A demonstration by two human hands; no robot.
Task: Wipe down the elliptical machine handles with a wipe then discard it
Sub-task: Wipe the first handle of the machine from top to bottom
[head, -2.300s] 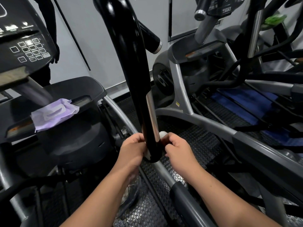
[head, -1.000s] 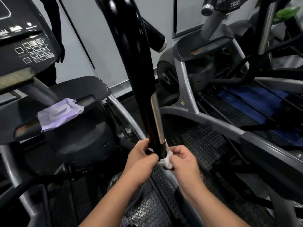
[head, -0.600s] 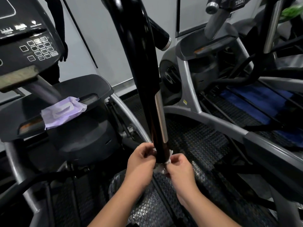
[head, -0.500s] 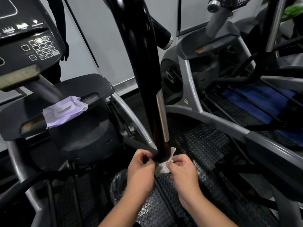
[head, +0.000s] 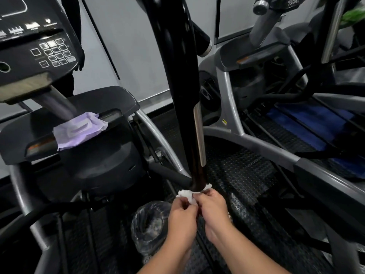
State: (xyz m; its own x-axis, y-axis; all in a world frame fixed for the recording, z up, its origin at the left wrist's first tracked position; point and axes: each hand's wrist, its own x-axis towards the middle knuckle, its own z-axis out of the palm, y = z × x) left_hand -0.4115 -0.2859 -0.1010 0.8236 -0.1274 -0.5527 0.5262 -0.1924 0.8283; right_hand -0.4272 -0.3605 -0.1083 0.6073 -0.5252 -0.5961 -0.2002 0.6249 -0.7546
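We had our left hand (head: 182, 211) and right hand (head: 211, 204) both pinching the crumpled wipe (head: 187, 194) at the handle (head: 187, 107) base, where it seemed barely wrapped and could tear or drop beside the bag-lined bin (head: 150, 224).

Dim indoor light from overhead; glare streaks run down the glossy black handle (head: 177, 76). Edges bow with wide-angle distortion; hands slightly motion-blurred.
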